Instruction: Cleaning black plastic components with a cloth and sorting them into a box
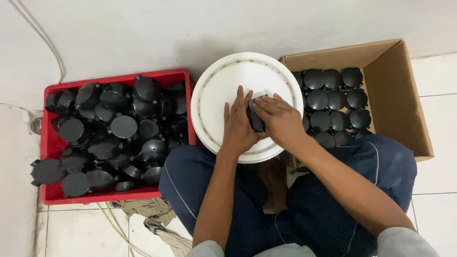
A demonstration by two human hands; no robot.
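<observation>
Black round part (pixel 255 119) gripped between left hand (pixel 239 126), right hand (pixel 280 120) over white lid (pixel 223 85)

Both bare forearms reach forward and converge, wrists close together. The left hand (pixel 238 126) stands on edge with fingers straight and pointing away. The right hand (pixel 278 119) lies palm down, its fingers curled leftward against the left hand's fingers.

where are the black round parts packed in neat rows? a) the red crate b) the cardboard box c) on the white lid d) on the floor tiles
b: the cardboard box to the person's right holds black round parts set side by side in rows, while those in the red crate lie in a loose heap, and both hands hold just one black part over the white lid.
</observation>
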